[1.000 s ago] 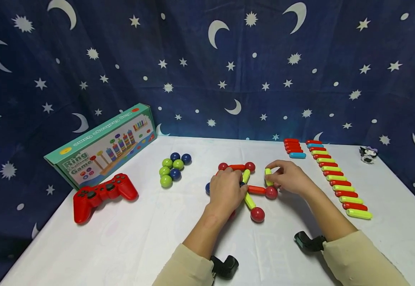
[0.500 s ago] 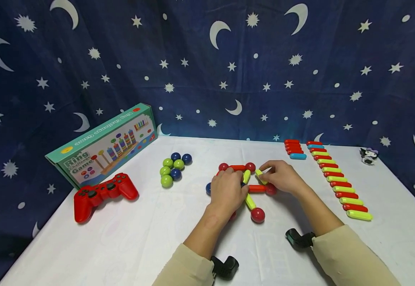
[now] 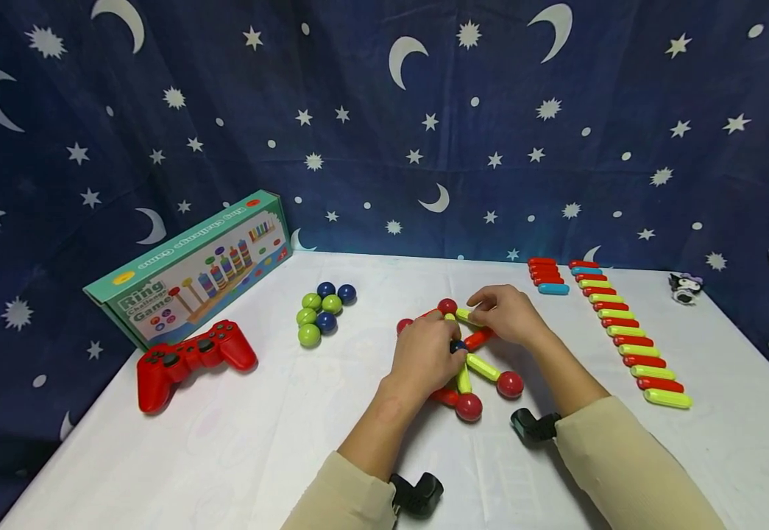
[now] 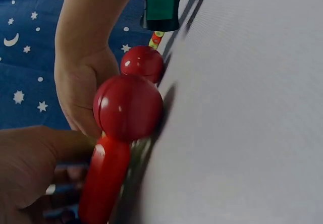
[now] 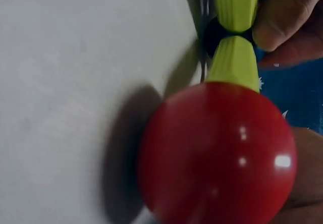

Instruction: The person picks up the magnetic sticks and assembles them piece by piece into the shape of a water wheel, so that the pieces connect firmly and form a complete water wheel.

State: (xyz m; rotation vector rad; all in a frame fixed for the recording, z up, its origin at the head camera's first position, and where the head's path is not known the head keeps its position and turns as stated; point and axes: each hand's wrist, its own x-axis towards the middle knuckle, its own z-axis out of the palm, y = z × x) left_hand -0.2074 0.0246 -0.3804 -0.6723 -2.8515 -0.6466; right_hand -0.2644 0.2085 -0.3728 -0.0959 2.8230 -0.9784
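Left hand [image 3: 426,353]: curled down over the middle of the ball-and-rod frame [image 3: 482,366]; its thumb [image 5: 277,24] is against the dark blue ball [image 3: 458,345] in the right wrist view, so I read this grip as pinching that ball, probably to steady everything joined to it.

Dark blue ball: at the frame's centre, right by the left fingertips, with rods fanning out around it.

Right hand [image 3: 508,315]: fingers bent in toward the yellow rod [image 3: 467,316]; I take it as pinching that rod, though I can't see every contact from here.

Yellow rod: at the frame's far right side, 1 end by the far red ball [image 3: 447,306], touching or just short, I can't tell which; the other end runs in under the right hand. That hold seems meant to leave the ball end exposed.

Red rod [image 3: 478,338]: slants from near the dark blue ball toward the right hand, which hides its outer end.

Front red balls [image 3: 468,407]: 2, at rod ends, outside both grips in my head view.

Loose balls [image 3: 326,322]: 7, 4 green and 3 blue, clustered left of the frame, likely parked clear of the work.

Rod rows [image 3: 618,322]: 2, at the right, apparently sorted for easy picking.
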